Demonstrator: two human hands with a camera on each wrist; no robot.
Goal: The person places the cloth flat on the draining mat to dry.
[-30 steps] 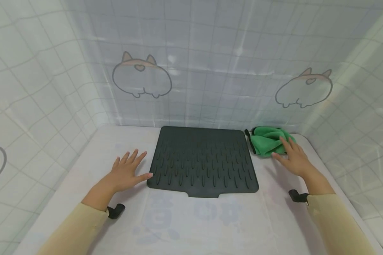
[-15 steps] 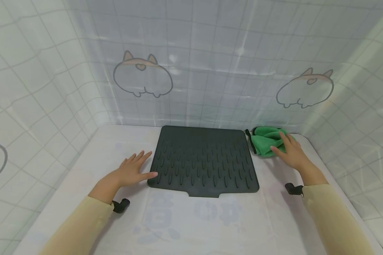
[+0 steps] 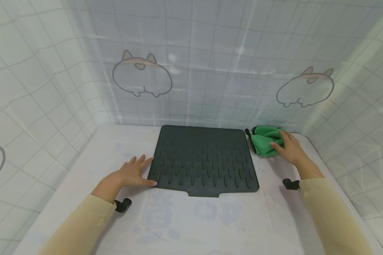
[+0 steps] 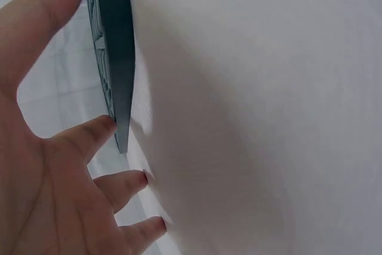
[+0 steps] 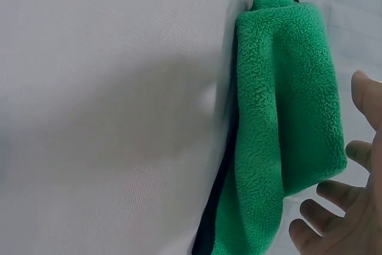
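A dark grey rubbery mat [image 3: 201, 163] with raised ridges and a front tab lies flat on the table. Beside its left edge is my left hand [image 3: 131, 176], fingers spread, the thumb at the front left corner and the index fingertip at the side. The left wrist view shows that thumb and index finger against the mat's edge [image 4: 118, 52]; the other fingers are off it. A crumpled green cloth [image 3: 265, 144] with black trim sits right of the mat. My right hand [image 3: 292, 150] hovers at its right side; in the right wrist view a small gap separates the fingers from the fleecy cloth [image 5: 298, 88].
The white table [image 3: 191, 226] has faint printed patterns. Grid-patterned sheeting [image 3: 223, 95] rises behind the mat and cloth, and more stands at the left and right sides. Each wrist bears a black camera, such as the left wrist camera [image 3: 123, 205].
My left hand has moved right and slightly down, to the mat's left edge. My right hand has moved slightly up and left, closer over the green cloth. Mat and cloth have stayed put.
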